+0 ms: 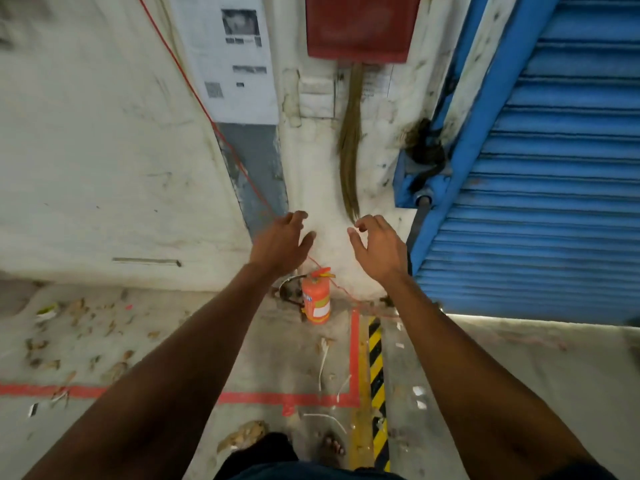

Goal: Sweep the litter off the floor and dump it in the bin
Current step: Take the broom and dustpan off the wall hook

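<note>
- Two bare arms reach forward and up toward a whitewashed wall pillar; neither grip holds anything.
- Left grip [284, 237]: fingers loosely curled and spread, thumb out to its right, grasping nothing, held in front of the pillar [311, 168].
- Right grip [375, 242]: fingers bent in a loose claw, thumb pointing up at its left side, released and empty.
- Broom [350, 147]: a bundle of brownish bristles hanging down the pillar, directly above the right grip. Its lower tip comes down just beside the right grip's fingertips [360, 223]; whether they touch is not clear through the blur.
- Red panel [360, 26] is fixed to the wall well above both grips, at the top of the broom.
- Printed notice [235, 60] is pasted on the wall above and left of the left grip.
- Blue roller shutter [554, 185] fills the wall to the right of the right grip.
- Orange fire extinguisher [316, 299] stands on the floor against the pillar, below and between the two grips, with a thin red cord [194, 88] running diagonally up the wall past the left grip.
- Litter [79, 337]: dry leaves and scraps lie scattered on the floor [519, 358] below and left of the left grip; white strips [323, 362] lie below, between the grips, near the red floor tape [354, 355] and a yellow-black hazard stripe [376, 375].
- No bin can be made out.
</note>
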Demonstrator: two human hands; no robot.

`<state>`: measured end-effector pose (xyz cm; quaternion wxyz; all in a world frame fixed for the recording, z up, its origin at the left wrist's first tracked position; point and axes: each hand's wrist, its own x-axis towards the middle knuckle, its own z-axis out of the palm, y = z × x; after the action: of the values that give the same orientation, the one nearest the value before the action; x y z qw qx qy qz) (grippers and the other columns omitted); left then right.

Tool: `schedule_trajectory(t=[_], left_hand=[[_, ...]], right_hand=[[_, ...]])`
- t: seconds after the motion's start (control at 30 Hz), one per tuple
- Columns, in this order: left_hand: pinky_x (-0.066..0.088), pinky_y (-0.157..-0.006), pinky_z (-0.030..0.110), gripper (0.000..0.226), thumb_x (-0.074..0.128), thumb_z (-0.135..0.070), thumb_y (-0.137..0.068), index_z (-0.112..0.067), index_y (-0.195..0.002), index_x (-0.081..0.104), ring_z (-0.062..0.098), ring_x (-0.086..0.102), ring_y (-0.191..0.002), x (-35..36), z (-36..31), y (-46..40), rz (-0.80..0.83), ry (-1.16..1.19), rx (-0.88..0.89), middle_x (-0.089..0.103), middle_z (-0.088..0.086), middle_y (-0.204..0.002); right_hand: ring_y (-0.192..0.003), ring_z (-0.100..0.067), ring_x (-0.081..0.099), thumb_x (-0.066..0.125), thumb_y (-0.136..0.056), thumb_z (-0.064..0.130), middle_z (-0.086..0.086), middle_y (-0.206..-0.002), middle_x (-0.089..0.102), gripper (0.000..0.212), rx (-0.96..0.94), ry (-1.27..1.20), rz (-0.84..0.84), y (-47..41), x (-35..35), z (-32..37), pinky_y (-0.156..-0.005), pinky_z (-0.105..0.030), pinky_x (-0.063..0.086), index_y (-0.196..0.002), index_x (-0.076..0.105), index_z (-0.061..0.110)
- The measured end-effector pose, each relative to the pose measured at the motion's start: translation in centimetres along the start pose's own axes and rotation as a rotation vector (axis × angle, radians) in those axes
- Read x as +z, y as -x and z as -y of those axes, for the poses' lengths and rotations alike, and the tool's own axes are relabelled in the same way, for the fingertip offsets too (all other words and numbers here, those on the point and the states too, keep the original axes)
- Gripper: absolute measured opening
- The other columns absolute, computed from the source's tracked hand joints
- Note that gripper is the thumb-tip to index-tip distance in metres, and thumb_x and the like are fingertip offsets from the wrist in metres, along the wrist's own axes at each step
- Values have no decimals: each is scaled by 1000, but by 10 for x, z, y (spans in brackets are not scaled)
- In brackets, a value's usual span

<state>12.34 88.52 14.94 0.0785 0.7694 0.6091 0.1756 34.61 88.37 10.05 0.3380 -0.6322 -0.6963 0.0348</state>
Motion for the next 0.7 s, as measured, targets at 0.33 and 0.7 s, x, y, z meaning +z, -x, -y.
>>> schedule_trajectory(t=[0.33, 0.7], left_hand=[[55, -92, 50, 44, 48, -50, -103, -25, -140, 49, 24, 61, -119, -125, -26, -174, -320, -34, 237, 66, -5, -128], [55, -85, 47, 47, 45, -52, -102, -22, -137, 49, 30, 62, -114, -260, -62, -315, -568, -138, 434, 63, 4, -128]], right_hand=[[-100, -20, 60, 46, -101, 51, 5, -110, 59, 31, -207, 85, -269, -203, -76, 48, -73, -43, 56, -111, 60, 25], [-101, -22, 58, 47, -100, 53, 0, -110, 61, 37, -268, 216, -552, -361, -171, 117, -75, -40, 52, -111, 61, 20]])
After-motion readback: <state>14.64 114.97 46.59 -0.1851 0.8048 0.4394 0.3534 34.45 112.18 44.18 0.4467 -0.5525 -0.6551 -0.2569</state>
